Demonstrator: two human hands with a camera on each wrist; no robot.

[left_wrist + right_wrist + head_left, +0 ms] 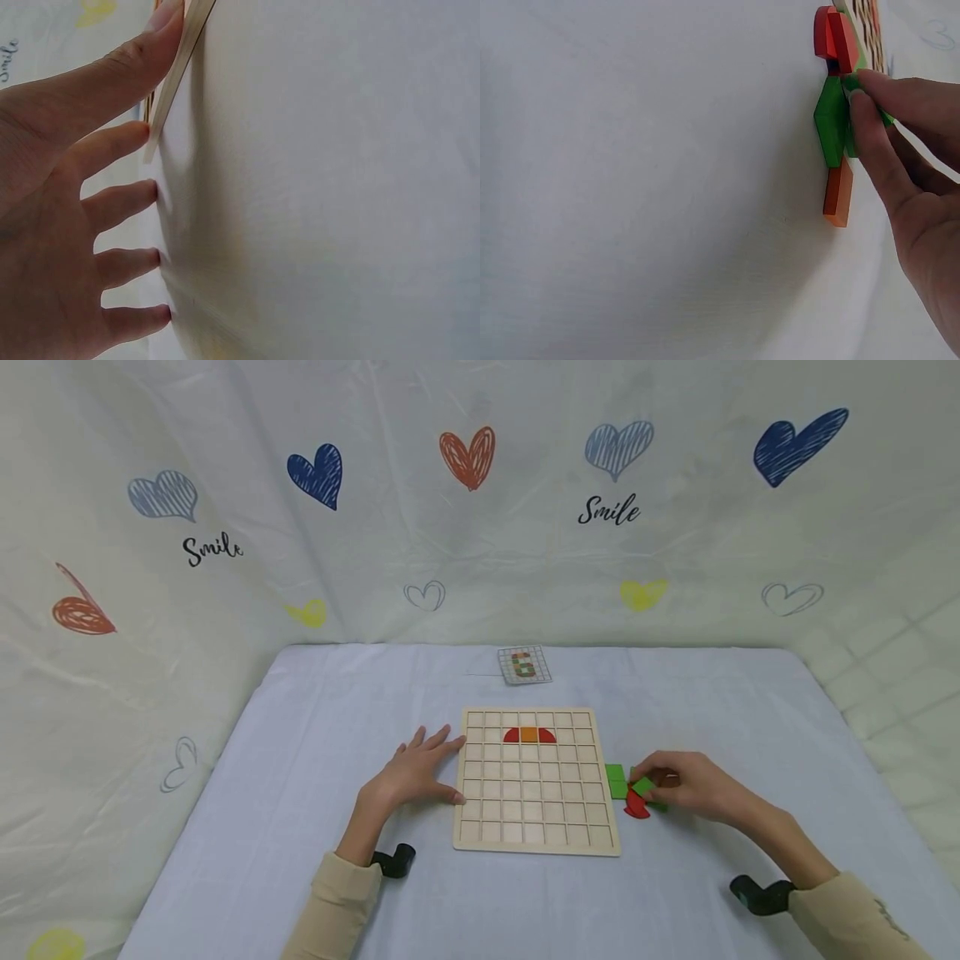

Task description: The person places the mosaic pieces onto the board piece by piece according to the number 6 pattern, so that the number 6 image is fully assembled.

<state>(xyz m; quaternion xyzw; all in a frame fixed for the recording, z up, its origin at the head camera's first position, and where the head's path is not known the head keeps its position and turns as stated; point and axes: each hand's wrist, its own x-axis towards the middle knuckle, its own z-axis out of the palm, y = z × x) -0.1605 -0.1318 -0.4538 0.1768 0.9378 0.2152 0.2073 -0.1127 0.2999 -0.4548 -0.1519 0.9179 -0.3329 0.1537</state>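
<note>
Beige sleeves (336, 893) lead to a left hand (412, 773) spread against the grid board (532, 812) and a right hand (693, 783) pinching a green tile (642, 787), apparently mid-pick, needing next a clean lift.

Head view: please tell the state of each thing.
Grid board: flat, mostly unfilled
Orange square: set in the board between two red pieces
Card: pattern showing, beyond the board
Left hand: touching the board's left edge
Right hand: pinching a green piece
Loose red pieces and green squares: beside the board

Bright head view, dimmer, greyer wrist views, soft-edged shadows on the white cloth (352, 172)
</note>
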